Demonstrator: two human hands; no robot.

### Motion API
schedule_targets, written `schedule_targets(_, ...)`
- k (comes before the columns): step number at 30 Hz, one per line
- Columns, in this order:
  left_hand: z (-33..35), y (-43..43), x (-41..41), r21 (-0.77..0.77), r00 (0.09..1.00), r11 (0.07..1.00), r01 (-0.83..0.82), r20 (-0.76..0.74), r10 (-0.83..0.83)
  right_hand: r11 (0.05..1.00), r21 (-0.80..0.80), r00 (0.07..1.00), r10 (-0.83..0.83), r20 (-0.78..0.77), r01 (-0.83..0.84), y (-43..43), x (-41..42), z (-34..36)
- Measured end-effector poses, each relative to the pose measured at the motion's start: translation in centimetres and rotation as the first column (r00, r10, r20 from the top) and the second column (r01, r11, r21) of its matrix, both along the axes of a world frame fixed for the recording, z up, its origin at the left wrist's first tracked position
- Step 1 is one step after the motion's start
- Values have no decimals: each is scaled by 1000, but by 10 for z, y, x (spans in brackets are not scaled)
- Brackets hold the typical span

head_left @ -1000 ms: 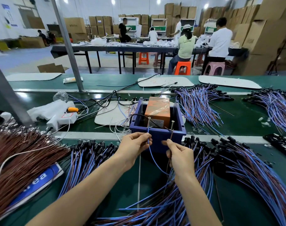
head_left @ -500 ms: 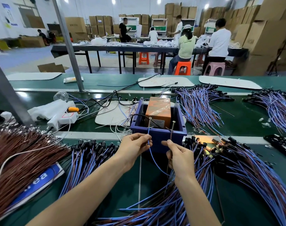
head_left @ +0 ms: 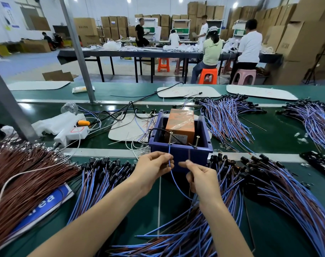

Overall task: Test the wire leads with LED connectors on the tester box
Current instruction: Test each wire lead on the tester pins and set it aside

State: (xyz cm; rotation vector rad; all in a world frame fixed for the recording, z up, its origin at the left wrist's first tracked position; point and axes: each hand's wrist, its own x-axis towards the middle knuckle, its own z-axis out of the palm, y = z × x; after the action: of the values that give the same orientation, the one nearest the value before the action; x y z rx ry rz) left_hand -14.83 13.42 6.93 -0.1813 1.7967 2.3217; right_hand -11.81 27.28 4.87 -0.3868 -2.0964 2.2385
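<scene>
The left hand (head_left: 154, 167) still pinches the blue lead (head_left: 173, 180) at the left screw (head_left: 171, 138) of the tester box (head_left: 180, 152). The right hand (head_left: 202, 177), fingers pinching the brown lead (head_left: 189, 154), has sunk below the right screw (head_left: 197, 140).

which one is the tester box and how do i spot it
In the middle of the long green conveyor table sits a dark blue open-topped plastic bin holding an orange tape-wrapped box. Loose blue and brown wire bundles lie all around it; only this bin has two upright metal screws standing at its near rim.
</scene>
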Motion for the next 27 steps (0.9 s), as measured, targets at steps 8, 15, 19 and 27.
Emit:
schedule_targets(8, -2, -33, 49, -153, 935, 924, 350, -9, -355, 830, 172, 845, 502, 184, -530, 3, 22, 6)
schedule_targets(15, -3, -51, 70, -433, 840, 747, 504, 46, -541, 684, 237, 721, 617, 315, -690, -4, 28, 5)
schedule_targets(19, 2, -75, 59, -849, 800, 436, 298, -27, -599, 689, 278, 738, 573, 357, -669, -1, 29, 3)
schedule_targets(27, -33, -97, 16, -939, 904, -280, -200, -67, -422, 551, 348, 649, 591, 479, -758, -1, 22, -1)
